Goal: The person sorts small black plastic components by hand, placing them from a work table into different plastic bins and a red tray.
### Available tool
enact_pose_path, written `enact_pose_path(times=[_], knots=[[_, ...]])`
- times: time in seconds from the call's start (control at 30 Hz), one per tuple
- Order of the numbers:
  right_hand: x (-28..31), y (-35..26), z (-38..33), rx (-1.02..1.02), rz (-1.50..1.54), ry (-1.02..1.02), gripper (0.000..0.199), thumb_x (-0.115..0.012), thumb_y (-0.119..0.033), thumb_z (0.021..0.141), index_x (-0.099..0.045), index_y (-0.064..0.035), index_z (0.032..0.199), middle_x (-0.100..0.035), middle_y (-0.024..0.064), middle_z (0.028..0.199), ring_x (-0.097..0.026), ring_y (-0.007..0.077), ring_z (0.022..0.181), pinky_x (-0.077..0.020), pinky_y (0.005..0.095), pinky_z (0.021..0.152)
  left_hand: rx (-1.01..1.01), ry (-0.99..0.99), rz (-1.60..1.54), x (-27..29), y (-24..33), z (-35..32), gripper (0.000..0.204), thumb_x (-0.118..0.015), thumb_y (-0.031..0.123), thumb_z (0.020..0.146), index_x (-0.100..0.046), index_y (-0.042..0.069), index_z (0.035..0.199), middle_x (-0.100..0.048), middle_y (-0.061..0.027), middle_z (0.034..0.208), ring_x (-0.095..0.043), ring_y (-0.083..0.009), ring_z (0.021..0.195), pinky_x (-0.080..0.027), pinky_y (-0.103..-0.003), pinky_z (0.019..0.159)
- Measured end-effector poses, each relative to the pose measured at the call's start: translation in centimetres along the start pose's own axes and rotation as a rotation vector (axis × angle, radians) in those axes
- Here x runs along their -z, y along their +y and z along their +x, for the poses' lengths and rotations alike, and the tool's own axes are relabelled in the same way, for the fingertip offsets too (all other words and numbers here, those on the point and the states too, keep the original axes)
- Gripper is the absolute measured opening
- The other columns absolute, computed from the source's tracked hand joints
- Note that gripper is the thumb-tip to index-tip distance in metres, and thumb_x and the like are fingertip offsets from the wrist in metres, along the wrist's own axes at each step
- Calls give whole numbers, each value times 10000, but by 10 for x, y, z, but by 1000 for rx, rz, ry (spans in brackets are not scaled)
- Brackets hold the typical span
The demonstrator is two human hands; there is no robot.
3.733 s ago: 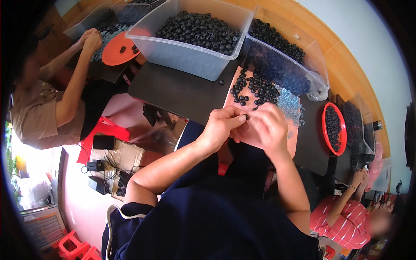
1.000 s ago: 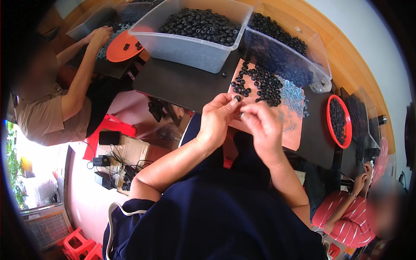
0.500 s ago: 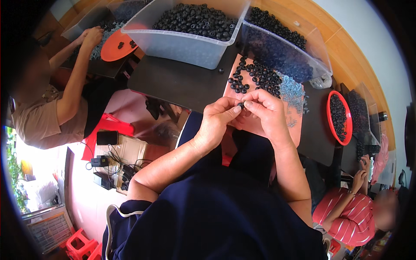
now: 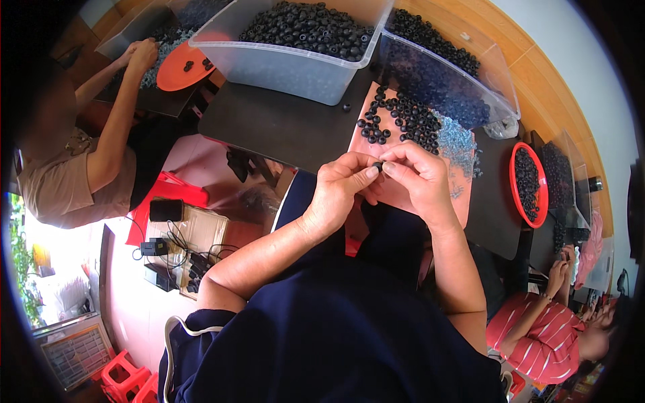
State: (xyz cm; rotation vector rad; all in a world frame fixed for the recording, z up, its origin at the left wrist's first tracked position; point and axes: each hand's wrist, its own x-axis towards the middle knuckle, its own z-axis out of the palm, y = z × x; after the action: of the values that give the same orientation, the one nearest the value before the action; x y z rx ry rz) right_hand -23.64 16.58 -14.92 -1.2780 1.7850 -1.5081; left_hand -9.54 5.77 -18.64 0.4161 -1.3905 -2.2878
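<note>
Between the fingertips of both hands is a small round black bead-like piece [image 4: 378,166]. My left hand [image 4: 341,185] pinches it between thumb and forefinger. From the other side, my right hand [image 4: 422,180] closes thumb and forefinger on it; anything smaller between those fingertips is hidden. Both hands hover over the near edge of a pale orange mat [image 4: 403,195]. Loose black beads [image 4: 413,121], some showing a hole, are spread on its far part. Beside them lies a heap of small clear bluish pieces [image 4: 457,144].
Large clear bins [image 4: 289,70] of black beads line the table's [image 4: 269,121] far side. An orange-red dish [image 4: 527,185] of beads sits at right. Co-workers sit at left [image 4: 101,154] and lower right [image 4: 537,336]. A cardboard box [image 4: 201,232] with cables stands at lower left.
The pinched hands and the bead shift very slightly to the right. The grip stays much the same. At the lower right, the co-worker's head has moved lower.
</note>
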Motion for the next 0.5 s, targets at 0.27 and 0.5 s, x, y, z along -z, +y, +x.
enact_pose_path(times=[0.27, 0.5], knots=[[-3, 8, -1, 18, 89, 16, 129, -653, 14, 898, -673, 12, 1026, -668, 35, 920, -632, 105, 865, -500, 249, 785, -2, 1, -50, 0, 0, 0, 158, -551, 65, 1012, -634, -47, 1087, -680, -98, 903, -653, -154, 750, -548, -271, 655], [-2, 6, -2, -18, 73, 30, 118, -659, 4, 894, -666, 14, 1011, -677, 46, 910, -641, 121, 861, -505, 265, 786, 4, 2, -35, 0, 0, 0, 160, -548, 62, 1012, -630, -52, 1089, -681, -102, 901, -660, -161, 760, -552, -275, 649]])
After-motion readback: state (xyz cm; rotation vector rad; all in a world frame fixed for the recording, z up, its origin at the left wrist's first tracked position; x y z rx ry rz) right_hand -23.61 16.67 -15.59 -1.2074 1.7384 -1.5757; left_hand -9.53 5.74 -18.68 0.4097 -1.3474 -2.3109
